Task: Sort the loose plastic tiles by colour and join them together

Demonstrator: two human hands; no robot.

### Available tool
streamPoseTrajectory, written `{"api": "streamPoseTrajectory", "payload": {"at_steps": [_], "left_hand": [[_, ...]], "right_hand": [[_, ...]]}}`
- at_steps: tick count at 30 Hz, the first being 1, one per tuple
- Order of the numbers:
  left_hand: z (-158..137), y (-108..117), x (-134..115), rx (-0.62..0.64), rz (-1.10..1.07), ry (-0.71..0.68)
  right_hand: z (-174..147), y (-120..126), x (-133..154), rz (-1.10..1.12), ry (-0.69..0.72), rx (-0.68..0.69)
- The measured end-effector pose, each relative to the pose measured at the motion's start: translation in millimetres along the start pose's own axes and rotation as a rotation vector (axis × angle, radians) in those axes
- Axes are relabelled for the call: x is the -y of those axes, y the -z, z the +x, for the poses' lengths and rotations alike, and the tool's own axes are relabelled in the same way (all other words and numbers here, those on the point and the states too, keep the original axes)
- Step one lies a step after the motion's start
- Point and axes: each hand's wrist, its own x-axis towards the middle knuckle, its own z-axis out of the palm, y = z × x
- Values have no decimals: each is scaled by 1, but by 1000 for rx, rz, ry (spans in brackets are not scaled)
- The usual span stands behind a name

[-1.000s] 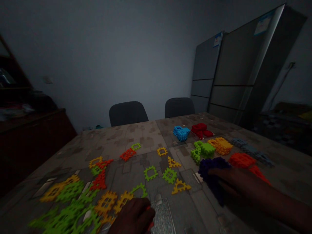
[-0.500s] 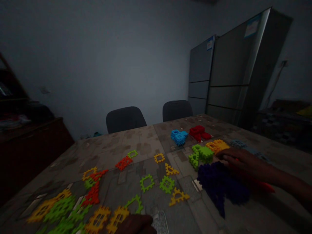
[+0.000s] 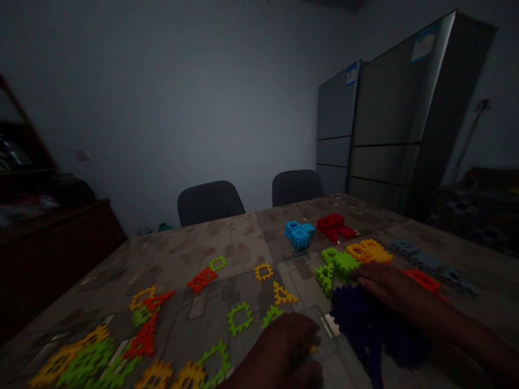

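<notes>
Table (image 3: 237, 232): in the head view it runs from near to far, with loose shapes (image 3: 87, 362) in green, yellow and red on the left and heaps of one colour each on the right.
Left hand (image 3: 284, 346): near the middle, back up, fingers curled. A bit of yellow shape (image 3: 313, 349) peeks out by the fingers, so I cannot tell if they grip it or only touch it.
Yellow shape: mostly hidden under the left hand. Pinching it by one edge would likely work best — just one shape at a time.
Green shape (image 3: 271, 316): just past the left hand, part covered. It could get bumped, so lifting straight up looks better than sliding.
Yellow triangle (image 3: 283, 293): farther still, lying flat and apart from the left hand.
Right hand (image 3: 385, 283): on the right, fingers reaching left over the far side of the purple heap (image 3: 360, 319). The palm is hidden, so I cannot tell if it holds anything.
Purple heap: near and right, with a pointy part toward the near side. It looks easy to mess up — a soft touch seems best.
Green heap (image 3: 343, 263): by the right fingertips; touching or not, I cannot tell.
Orange heap (image 3: 421, 279): past the right wrist, so the arm should keep clear of it.
</notes>
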Motion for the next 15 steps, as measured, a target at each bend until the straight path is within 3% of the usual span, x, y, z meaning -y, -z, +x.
{"api": "streamPoseTrajectory", "payload": {"at_steps": [3,5,9,15], "left_hand": [[22,-3,-14,0,-141,172],[36,-8,-15,6,-193,197],[56,-20,-9,-2,-208,155],[63,-23,-12,5,-166,59]], "right_hand": [[0,-1,3,2,-5,12],[1,-1,3,7,-13,-17],[-2,1,-4,29,-50,-58],[-9,-1,-9,92,-104,-4]]}}
